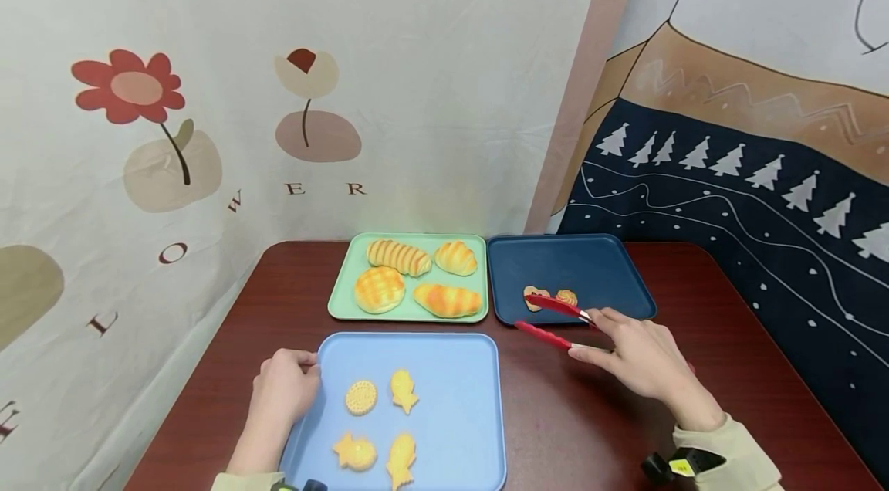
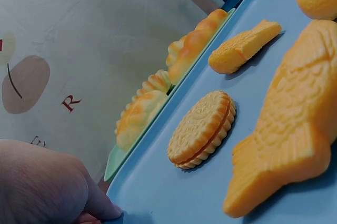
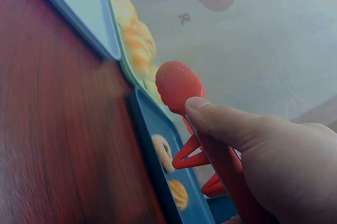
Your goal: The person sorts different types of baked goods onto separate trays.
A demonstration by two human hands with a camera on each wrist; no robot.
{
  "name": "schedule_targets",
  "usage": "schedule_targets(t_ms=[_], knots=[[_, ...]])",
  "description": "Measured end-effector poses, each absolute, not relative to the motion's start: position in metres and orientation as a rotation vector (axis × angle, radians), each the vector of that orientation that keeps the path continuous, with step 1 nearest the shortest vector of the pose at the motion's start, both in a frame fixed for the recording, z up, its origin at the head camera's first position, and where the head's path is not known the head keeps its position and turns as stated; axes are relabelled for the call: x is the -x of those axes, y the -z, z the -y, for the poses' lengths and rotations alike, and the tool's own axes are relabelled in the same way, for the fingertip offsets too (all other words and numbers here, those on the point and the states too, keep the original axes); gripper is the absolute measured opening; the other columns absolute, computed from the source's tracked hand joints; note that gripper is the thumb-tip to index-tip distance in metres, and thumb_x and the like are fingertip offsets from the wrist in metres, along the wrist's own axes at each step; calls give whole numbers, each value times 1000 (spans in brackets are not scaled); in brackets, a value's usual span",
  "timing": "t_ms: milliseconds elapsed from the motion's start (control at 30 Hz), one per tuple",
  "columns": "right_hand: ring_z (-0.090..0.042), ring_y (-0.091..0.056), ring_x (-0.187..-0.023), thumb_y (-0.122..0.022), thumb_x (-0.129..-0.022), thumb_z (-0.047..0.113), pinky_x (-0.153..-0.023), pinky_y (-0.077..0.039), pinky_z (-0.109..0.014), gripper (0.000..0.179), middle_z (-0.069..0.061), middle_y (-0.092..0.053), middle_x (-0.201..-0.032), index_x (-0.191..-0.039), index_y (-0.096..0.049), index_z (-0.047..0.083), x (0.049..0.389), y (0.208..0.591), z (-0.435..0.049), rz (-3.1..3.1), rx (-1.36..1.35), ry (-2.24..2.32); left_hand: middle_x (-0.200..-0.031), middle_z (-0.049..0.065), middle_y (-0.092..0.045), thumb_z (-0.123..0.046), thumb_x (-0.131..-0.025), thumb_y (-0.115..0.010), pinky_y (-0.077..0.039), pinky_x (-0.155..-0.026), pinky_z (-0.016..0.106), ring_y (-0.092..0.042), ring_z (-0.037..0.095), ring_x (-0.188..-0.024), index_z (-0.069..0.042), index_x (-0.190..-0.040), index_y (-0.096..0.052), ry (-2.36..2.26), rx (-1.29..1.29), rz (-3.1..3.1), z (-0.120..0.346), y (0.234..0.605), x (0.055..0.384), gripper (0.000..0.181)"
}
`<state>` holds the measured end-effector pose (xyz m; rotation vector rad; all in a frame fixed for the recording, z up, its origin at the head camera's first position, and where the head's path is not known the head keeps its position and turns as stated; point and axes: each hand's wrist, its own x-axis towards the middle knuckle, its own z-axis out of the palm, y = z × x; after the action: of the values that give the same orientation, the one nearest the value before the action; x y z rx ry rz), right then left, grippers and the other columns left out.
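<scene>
My right hand (image 1: 635, 352) grips a pair of red-tipped tongs (image 1: 545, 335), their arms spread apart with nothing between the tips. They hover over the front edge of the dark blue tray (image 1: 556, 259), where a pretzel-like cookie (image 3: 163, 153) and a swirled cookie (image 3: 179, 193) lie. My left hand (image 1: 286, 391) pinches the left rim of the light blue tray (image 1: 458, 398) between thumb and fingers. On that tray are a round sandwich cookie (image 2: 202, 129) and several fish-shaped pastries (image 2: 289, 118).
A green tray (image 1: 340, 304) at the back holds several breads: a ridged roll (image 1: 399, 257), a round bun (image 1: 379, 290) and two croissant-like pieces (image 1: 447, 300). It stands beside the dark blue tray. A printed cloth (image 1: 444, 89) hangs behind the brown table (image 1: 576, 429).
</scene>
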<state>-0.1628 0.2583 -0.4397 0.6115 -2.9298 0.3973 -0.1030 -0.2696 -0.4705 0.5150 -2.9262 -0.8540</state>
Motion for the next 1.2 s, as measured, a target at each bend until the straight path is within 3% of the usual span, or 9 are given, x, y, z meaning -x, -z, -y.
schedule_targets(t_ms=[200, 467, 767, 1200], knots=[[-15, -68, -80, -62, -91, 76, -62, -53, -31, 82, -9, -73, -123, -136, -73, 8, 159, 441, -242, 2916, -686, -404, -114, 25, -74, -9, -95, -66, -54, -75, 59, -69, 41, -91, 4, -117, -78, 846, -514, 2923, 270, 471, 103, 28], [-11, -67, -80, -60, -90, 80, -63, -52, -29, 86, -7, -73, -125, -138, -72, 8, 155, 439, -221, 2933, -744, -398, -114, 25, -75, -8, -95, -66, -55, -74, 57, -69, 38, -90, 4, -117, -78, 844, -523, 2922, 271, 472, 104, 29], [1, -53, -67, -59, -88, 83, -57, -46, -22, 88, 1, -74, -119, -139, -72, 12, 151, 439, -201, 2920, -836, -431, -115, 25, -74, -9, -96, -67, -56, -72, 55, -69, 38, -89, 4, -118, -78, 864, -538, 2931, 271, 472, 104, 28], [-3, -60, -71, -59, -89, 82, -60, -48, -25, 85, 2, -72, -127, -139, -72, 15, 147, 442, -184, 2873, -932, -436, -114, 25, -74, -10, -96, -67, -56, -72, 56, -69, 38, -88, 2, -118, -78, 871, -554, 2933, 271, 473, 103, 28]])
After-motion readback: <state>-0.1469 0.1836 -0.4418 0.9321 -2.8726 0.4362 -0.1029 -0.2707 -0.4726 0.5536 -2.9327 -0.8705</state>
